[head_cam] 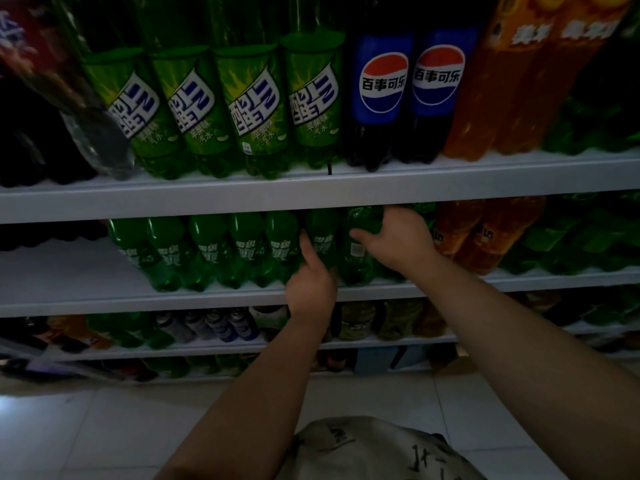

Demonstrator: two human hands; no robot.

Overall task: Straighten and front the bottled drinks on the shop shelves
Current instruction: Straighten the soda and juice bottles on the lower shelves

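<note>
The head view takes in white metal shelves stacked with plastic drink bottles in dim light. On the top shelf (pixel 485 178) stand four large green bottles (pixel 242 109) with bright green labels. Just beside them to the right are two dark cola bottles (pixel 408 98) with blue labels, then tall orange bottles (pixel 512 91). Dark bottles (pixel 31 143) fill the far left, and a blurred clear bottle (pixel 97 143) leans in front of them. The top shelf's front edge hides the caps and necks of the row below it. On the middle shelf (pixel 104 299) a row of small green bottles (pixel 207 251) stands close together near the front edge, their labels facing out. Orange bottles (pixel 474 237) come next on the right, and green shrink-wrapped packs (pixel 571 240) sit further along. Both bare forearms reach up from below to this row. The left hand (pixel 310 284) grips the sixth bottle (pixel 322 233) low on its body, thumb pointing up along the bottle's left side. The right hand (pixel 398 242) wraps the shoulder of the seventh bottle (pixel 358 258), its thumb lying across the front and its fingers curled over the top; this bottle's label shows a barcode. The lower shelves (pixel 207 344) hold mixed small bottles and cans (pixel 221 323), too blurred to tell apart. Glossy pale floor tiles (pixel 104 427) lie below, and a light printed garment (pixel 374 448) fills the bottom edge.
</note>
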